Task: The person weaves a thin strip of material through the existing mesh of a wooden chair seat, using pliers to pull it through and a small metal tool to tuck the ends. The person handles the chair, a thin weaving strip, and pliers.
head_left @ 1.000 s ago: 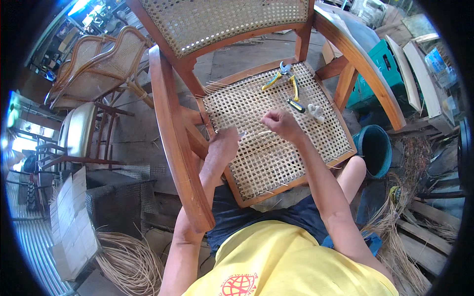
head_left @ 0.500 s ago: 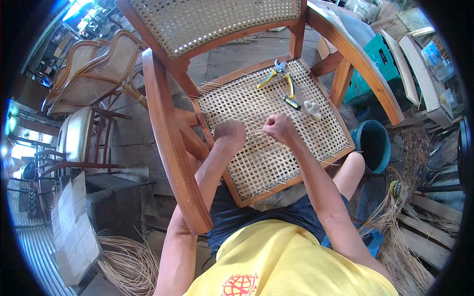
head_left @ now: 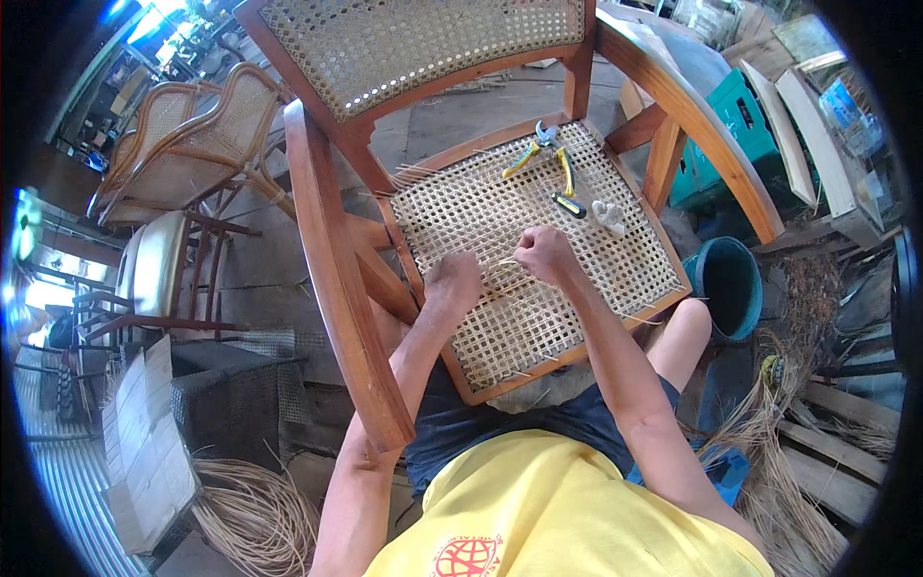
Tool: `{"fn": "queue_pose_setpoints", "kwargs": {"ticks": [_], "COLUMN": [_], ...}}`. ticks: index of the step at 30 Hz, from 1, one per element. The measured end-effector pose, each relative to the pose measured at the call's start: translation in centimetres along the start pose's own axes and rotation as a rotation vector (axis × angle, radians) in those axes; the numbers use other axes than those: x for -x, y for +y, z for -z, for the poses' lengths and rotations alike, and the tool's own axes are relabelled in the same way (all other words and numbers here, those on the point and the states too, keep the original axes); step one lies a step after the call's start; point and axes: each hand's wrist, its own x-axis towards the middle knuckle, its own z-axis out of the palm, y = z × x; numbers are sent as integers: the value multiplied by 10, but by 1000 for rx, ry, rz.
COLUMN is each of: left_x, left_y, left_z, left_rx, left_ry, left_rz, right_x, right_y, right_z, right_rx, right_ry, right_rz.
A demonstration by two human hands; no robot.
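Note:
Before me stands a wooden armchair with a woven cane seat (head_left: 524, 322). Over the left half of the seat is my left hand (head_left: 454, 282), its fingers curled close to the weave; what they hold is hidden. My right hand (head_left: 544, 255) is closed in a pinch on a thin pale cane strand (head_left: 502, 262), which runs toward the left hand. Beyond the hands, pliers with yellow-and-blue handles (head_left: 546, 137) lie spread on the seat. Next to them are a short yellow-and-black tool handle (head_left: 569, 205) and a crumpled whitish lump (head_left: 608, 217).
Wooden armrests flank my arms, the left one (head_left: 336, 269) close to my left forearm. A teal bucket (head_left: 728, 288) and a green crate (head_left: 735, 125) stand at right. Coiled cane (head_left: 255, 514) lies lower left, loose fibres (head_left: 769, 452) lower right. Rattan chairs (head_left: 192, 144) stand at far left.
My left hand has shifted slightly down and right, closer to the weave. The right hand stays nearly in place, still pinching. The tools on the seat have not moved.

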Motion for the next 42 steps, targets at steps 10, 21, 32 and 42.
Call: {"fn": "queue_pose_setpoints", "kwargs": {"ticks": [10, 21, 32, 42], "left_x": [8, -16, 20, 37], "left_y": [31, -12, 15, 22], "left_z": [11, -16, 13, 103], "left_rx": [-109, 172, 178, 254], "left_ry": [5, -65, 227, 754], "left_rz": [120, 75, 183, 159], "right_x": [2, -3, 23, 5], "right_y": [6, -23, -56, -27], "right_z": [9, -7, -20, -16], "right_rx": [14, 199, 400, 159], "right_ry": [37, -168, -161, -126], "right_rz": [64, -77, -130, 212]}}
